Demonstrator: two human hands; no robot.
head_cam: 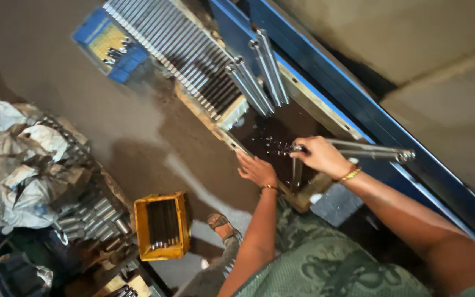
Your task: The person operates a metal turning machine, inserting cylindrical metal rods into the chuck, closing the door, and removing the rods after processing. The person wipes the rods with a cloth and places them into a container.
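Gripping the metal rods (358, 149) in your closed right hand (320, 157) | left hand (255, 169) open, flat on the tray rim (232, 137) | keep rods level, parallel to the laid row (177, 47).

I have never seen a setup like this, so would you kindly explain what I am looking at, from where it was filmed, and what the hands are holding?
This is one picture from a camera worn on a person's head, looking down at their own two bare hands; there is no machine arm.

The right hand grips a bundle of long metal rods lying across a wooden frame with a dark perforated plate inside it. The left hand rests open on the frame's near edge.

Further along, the frame holds a tight row of rods, with two loose bundles lying slanted beside them.

On the floor stand a yellow crate holding dark rods, a blue box, crumpled sacks and a stack of short metal cylinders. A sandalled foot shows below.
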